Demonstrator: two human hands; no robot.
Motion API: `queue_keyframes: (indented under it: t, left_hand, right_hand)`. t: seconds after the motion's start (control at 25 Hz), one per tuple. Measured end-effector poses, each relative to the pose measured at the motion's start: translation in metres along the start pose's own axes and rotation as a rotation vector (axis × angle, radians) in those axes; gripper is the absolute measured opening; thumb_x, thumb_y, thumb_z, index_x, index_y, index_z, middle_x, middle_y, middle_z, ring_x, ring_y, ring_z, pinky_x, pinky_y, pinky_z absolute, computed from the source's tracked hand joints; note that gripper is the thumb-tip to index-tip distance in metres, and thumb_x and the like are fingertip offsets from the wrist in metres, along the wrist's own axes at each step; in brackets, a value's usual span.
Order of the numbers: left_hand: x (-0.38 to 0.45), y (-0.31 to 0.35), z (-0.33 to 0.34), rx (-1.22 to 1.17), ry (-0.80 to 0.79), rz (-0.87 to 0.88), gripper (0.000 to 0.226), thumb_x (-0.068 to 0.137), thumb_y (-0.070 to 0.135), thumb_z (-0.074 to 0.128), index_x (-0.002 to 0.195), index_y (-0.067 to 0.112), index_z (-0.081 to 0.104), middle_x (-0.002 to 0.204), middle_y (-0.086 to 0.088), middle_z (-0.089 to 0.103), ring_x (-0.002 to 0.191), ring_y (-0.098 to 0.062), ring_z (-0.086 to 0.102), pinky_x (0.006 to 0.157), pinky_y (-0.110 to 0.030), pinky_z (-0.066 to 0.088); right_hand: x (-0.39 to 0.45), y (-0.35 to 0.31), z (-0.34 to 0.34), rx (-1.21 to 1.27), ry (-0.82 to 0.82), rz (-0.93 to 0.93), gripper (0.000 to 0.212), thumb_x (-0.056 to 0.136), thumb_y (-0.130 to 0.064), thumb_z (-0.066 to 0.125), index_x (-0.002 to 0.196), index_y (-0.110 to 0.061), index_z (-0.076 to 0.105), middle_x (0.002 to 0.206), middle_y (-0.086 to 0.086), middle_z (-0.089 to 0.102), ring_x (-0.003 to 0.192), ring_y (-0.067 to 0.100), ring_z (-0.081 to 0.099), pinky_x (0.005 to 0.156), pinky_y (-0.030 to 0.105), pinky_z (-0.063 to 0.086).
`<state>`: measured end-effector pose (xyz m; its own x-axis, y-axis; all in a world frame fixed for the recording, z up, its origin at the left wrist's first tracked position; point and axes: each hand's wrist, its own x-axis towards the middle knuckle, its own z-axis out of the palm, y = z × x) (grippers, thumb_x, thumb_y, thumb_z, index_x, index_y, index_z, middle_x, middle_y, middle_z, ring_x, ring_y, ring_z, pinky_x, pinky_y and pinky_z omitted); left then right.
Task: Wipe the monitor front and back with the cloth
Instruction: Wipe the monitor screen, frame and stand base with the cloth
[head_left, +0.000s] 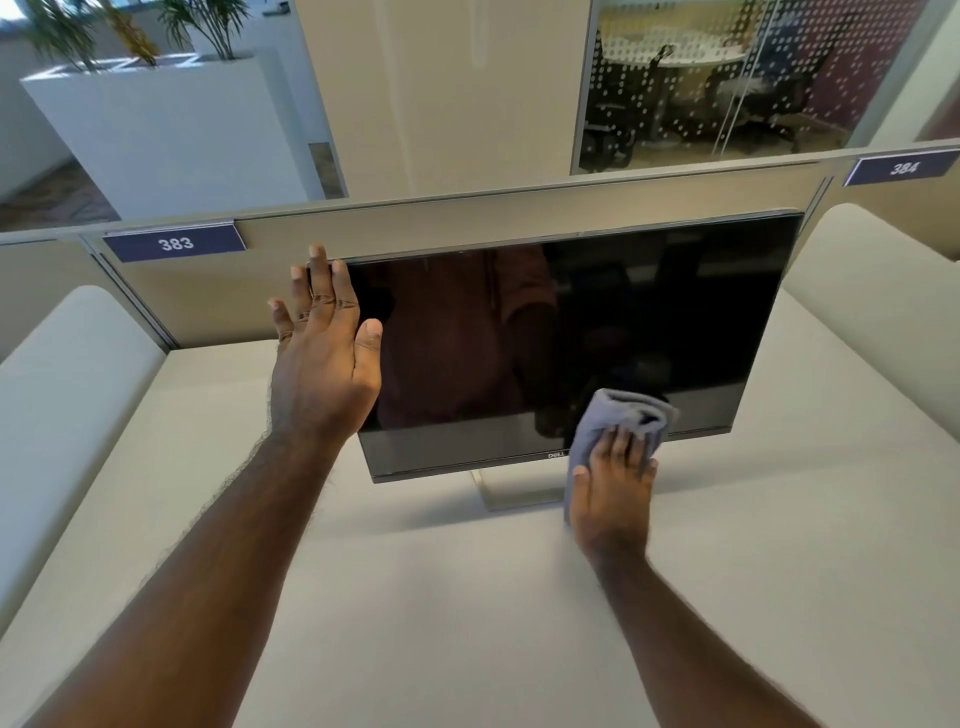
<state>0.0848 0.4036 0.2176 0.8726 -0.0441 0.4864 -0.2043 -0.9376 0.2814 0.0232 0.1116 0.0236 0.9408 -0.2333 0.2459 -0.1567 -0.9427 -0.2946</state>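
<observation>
Pale office desk (467, 597), bare across the whole near half, walled by low cream dividers left (67, 395) and right (878, 291) and a beige partition (415, 223) at the back. Number plates on the partition rail: 383 (175, 242) at left, 384 (903, 167) at right. Beyond it, a white planter (156, 130) and a glass-walled meeting room (727, 78).

Monitor (597, 322) upright toward the back of the desk, dark screen facing the camera, top edge just below the partition rail, stand (504, 488) on the desktop under the lower bezel. Open desk on both sides of the screen, wider at right; narrow gap only between monitor back and partition.

Left hand (322, 358) flat and open at the screen's upper left corner, fingers spread and extended, fingertips reaching the top edge, thumb lying over the left margin of the glass. Holding nothing.

Right hand (613, 493) at the lower bezel, right of centre, fingers curled onto a bunched grey cloth (618, 415) and pressing it against the bottom edge of the screen. Cloth folds rising above the knuckles onto the dark glass, one loose edge hanging down beside the stand.

Both forearms bare, reaching in from the near edge.
</observation>
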Motion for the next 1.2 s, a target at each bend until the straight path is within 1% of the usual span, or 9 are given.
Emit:
queue_keyframes:
  t: [0.08, 0.2, 0.44, 0.52, 0.68, 0.8, 0.92, 1.04, 1.2]
  left_hand:
    - [0.001, 0.006, 0.002, 0.043, -0.011, 0.007, 0.063, 0.099, 0.039, 0.017, 0.155, 0.016, -0.003, 0.161, 0.002, -0.019, 0.149, -0.02, -0.016, 0.118, -0.042, -0.011]
    - [0.004, 0.016, 0.003, 0.049, -0.024, 0.02, 0.064, 0.1, 0.039, 0.019, 0.155, 0.016, -0.002, 0.162, 0.001, -0.016, 0.149, -0.02, -0.016, 0.119, -0.042, -0.011]
    - [0.011, 0.048, 0.012, 0.024, -0.053, 0.053, 0.064, 0.099, 0.041, 0.017, 0.156, 0.017, 0.0, 0.163, 0.001, -0.012, 0.149, -0.019, -0.014, 0.119, -0.043, -0.009]
    - [0.014, 0.061, 0.014, 0.015, -0.061, 0.063, 0.065, 0.098, 0.042, 0.016, 0.156, 0.016, 0.002, 0.164, 0.0, -0.011, 0.15, -0.02, -0.013, 0.119, -0.043, -0.01]
    - [0.018, 0.076, 0.017, 0.01, -0.075, 0.079, 0.065, 0.098, 0.043, 0.015, 0.156, 0.015, 0.002, 0.163, 0.001, -0.011, 0.149, -0.019, -0.013, 0.118, -0.043, -0.01]
    - [0.018, 0.084, 0.02, 0.009, -0.087, 0.086, 0.065, 0.098, 0.043, 0.014, 0.156, 0.016, 0.001, 0.162, 0.003, -0.014, 0.148, -0.017, -0.016, 0.118, -0.043, -0.01]
    - [0.019, 0.095, 0.023, -0.001, -0.097, 0.09, 0.066, 0.097, 0.044, 0.014, 0.155, 0.016, 0.001, 0.161, 0.004, -0.016, 0.148, -0.017, -0.016, 0.118, -0.043, -0.011]
    - [0.022, 0.104, 0.026, 0.002, -0.113, 0.095, 0.066, 0.097, 0.045, 0.013, 0.155, 0.016, 0.0, 0.161, 0.003, -0.016, 0.148, -0.017, -0.017, 0.118, -0.043, -0.012]
    - [0.024, 0.108, 0.029, 0.015, -0.118, 0.1, 0.065, 0.097, 0.045, 0.012, 0.155, 0.017, -0.001, 0.161, 0.004, -0.017, 0.147, -0.016, -0.019, 0.117, -0.042, -0.012]
  right_hand:
    - [0.024, 0.009, -0.02, 0.124, 0.056, 0.137, 0.066, 0.096, -0.033, 0.024, 0.151, 0.005, 0.018, 0.158, 0.026, 0.018, 0.147, 0.042, 0.015, 0.117, 0.06, 0.018]
    - [0.061, 0.012, -0.054, 0.236, 0.219, 0.122, 0.069, 0.097, -0.033, 0.027, 0.152, 0.003, 0.01, 0.161, 0.024, 0.01, 0.149, 0.04, 0.006, 0.119, 0.058, 0.014]
    - [0.076, -0.032, -0.071, 0.032, 0.264, -0.464, 0.079, 0.091, -0.044, 0.044, 0.156, -0.01, 0.013, 0.164, 0.012, 0.009, 0.152, 0.03, 0.0, 0.121, 0.054, 0.011]
    - [0.079, -0.02, -0.07, 0.003, 0.286, -0.417, 0.077, 0.093, -0.045, 0.041, 0.156, -0.012, 0.012, 0.164, 0.01, 0.009, 0.152, 0.027, 0.0, 0.122, 0.052, 0.011]
    - [0.106, 0.041, -0.093, 0.088, 0.325, -0.051, 0.071, 0.097, -0.041, 0.029, 0.155, -0.008, 0.004, 0.163, 0.017, 0.008, 0.151, 0.033, 0.004, 0.121, 0.054, 0.014]
    - [0.125, 0.076, -0.115, 0.143, 0.323, 0.031, 0.071, 0.097, -0.039, 0.026, 0.155, -0.005, 0.002, 0.162, 0.019, 0.008, 0.15, 0.036, 0.003, 0.12, 0.056, 0.013]
    - [0.124, 0.068, -0.123, 0.147, 0.332, -0.004, 0.074, 0.097, -0.04, 0.032, 0.155, -0.008, -0.002, 0.163, 0.015, 0.004, 0.151, 0.032, -0.001, 0.121, 0.053, 0.01]
    - [0.118, 0.033, -0.124, 0.104, 0.305, -0.232, 0.079, 0.096, -0.04, 0.038, 0.155, -0.015, -0.008, 0.164, 0.01, -0.006, 0.151, 0.027, -0.009, 0.123, 0.049, 0.005]
    - [0.134, 0.003, -0.133, 0.096, 0.326, -0.331, 0.075, 0.095, -0.041, 0.036, 0.156, -0.016, -0.001, 0.163, 0.007, -0.007, 0.152, 0.024, -0.009, 0.123, 0.049, 0.002]
